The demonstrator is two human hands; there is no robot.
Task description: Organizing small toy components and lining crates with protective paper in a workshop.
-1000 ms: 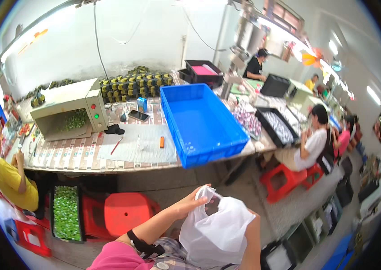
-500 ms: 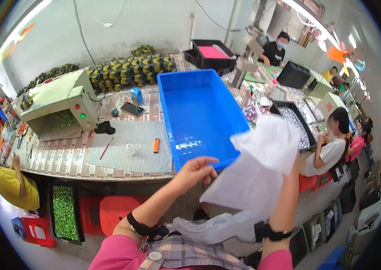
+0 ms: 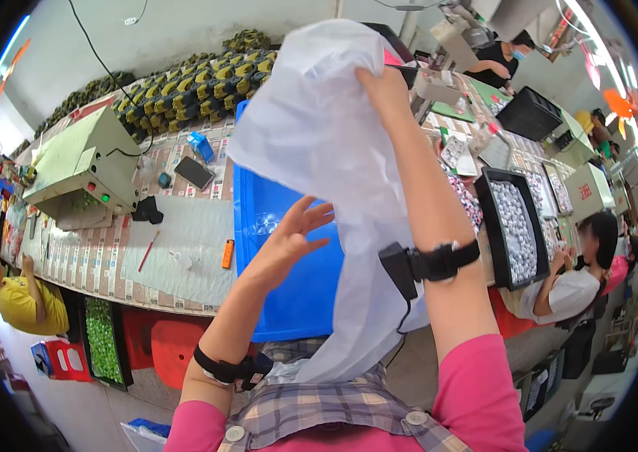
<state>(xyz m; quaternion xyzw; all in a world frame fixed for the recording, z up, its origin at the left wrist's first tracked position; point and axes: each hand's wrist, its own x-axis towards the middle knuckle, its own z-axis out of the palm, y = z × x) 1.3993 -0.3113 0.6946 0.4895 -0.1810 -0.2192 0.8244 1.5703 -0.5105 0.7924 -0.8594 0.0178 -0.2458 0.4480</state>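
A long, thin, translucent white plastic bag (image 3: 296, 135) hangs over the blue tub (image 3: 285, 320) and trails down toward my lap. High over the tub's far part, my right hand (image 3: 383, 94) grips the bag's upper edge, its fingertips partly hidden in the folds. My left hand (image 3: 289, 241) hovers above the tub beside the bag, fingers spread and holding nothing. Much of the tub's inside and right side is covered by the bag and my right arm.
Left on the table stand a pale green machine (image 3: 82, 162), a phone (image 3: 194, 172) and an orange lighter-like piece (image 3: 228, 254). Yellow-black parts (image 3: 191, 94) are piled behind. A black tray of pale beads (image 3: 511, 226) lies right. Co-workers sit at both sides; a red stool (image 3: 176, 350) stands below.
My right hand has swung up and left, lifting and stretching the bag across the tub. My left hand has moved slightly left and up, its fingers spreading. The view has shifted.
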